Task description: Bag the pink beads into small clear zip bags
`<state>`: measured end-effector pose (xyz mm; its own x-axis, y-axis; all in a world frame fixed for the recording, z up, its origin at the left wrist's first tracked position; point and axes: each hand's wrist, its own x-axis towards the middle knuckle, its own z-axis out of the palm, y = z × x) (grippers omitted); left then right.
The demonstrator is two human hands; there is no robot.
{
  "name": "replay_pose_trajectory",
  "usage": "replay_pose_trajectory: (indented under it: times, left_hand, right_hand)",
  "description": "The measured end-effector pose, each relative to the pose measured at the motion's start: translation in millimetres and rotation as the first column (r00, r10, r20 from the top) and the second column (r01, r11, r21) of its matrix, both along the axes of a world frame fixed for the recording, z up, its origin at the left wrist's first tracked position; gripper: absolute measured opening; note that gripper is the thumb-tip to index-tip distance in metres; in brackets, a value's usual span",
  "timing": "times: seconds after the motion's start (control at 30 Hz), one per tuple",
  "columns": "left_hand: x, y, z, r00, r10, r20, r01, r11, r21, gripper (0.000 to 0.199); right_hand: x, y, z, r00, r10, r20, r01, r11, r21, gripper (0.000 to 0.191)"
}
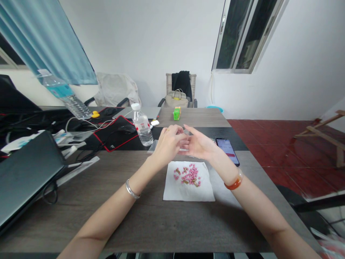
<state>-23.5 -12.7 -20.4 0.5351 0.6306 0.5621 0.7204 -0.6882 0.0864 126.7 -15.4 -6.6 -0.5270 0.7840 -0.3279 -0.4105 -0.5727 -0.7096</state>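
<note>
My left hand (169,144) is raised over the table, its fingers bent toward my right hand (201,144). The right hand has its thumb up and apart, with its fingers stretched out to the left hand's fingertips. Something clear shows between and behind the fingers; what it is, and whether either hand grips it, is hard to make out. Just below the hands a white paper tissue (172,192) lies flat. On it are several round pink pills (192,174) and several brownish capsules (195,182). A clear plastic piece (152,146) lies beside the left hand.
A water bottle (142,126) stands upright left of the hands, by a red-edged mouse pad (113,138). To the right lies a phone (228,151). A green box (177,113) stands farther back. A laptop (29,176), cables and a larger tilted bottle (66,95) occupy the left.
</note>
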Motion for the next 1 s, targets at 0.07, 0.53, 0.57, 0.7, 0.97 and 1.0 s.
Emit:
replay_pose_trajectory:
  times: [0.07,0.53,0.57,0.7,0.97,1.0]
  left_hand:
    - [1.8,-0.7,-1.8,0.999,-0.044,0.01,0.044,0.999,-0.009,0.031]
    - [34.6,-12.7,-22.1,0.016,0.382,0.924,0.435,0.829,-0.35,0.019]
    - [34.9,-10.3,-22.4,-0.093,0.593,0.8,0.579,0.685,-0.441,0.017]
    - [34.8,-2.2,-27.0,-0.014,0.957,0.288,0.907,0.133,-0.399,0.04]
    - [33.3,9.0,-50.1,-0.066,0.92,0.386,0.939,0.188,-0.287,0.034]
    - [32.5,10.7,-52.6,-0.064,0.916,0.396,0.939,0.189,-0.287,0.033]
  right_hand:
    - [-1.3,2.1,-3.0,0.994,-0.016,-0.104,0.009,0.998,-0.068,0.024]
    - [-4.0,12.2,-23.7,0.84,-0.525,-0.141,0.499,0.847,-0.181,0.012]
    - [-6.8,11.7,-26.3,0.819,-0.555,-0.146,0.531,0.83,-0.172,0.012]
    - [-22.8,11.1,-38.8,0.716,-0.685,-0.131,0.689,0.725,-0.023,0.016]
    - [-44.2,0.0,-59.3,0.676,-0.734,-0.061,0.623,0.526,0.579,0.029]
    - [-44.8,-2.0,-60.7,0.675,-0.736,-0.057,0.592,0.494,0.637,0.029]
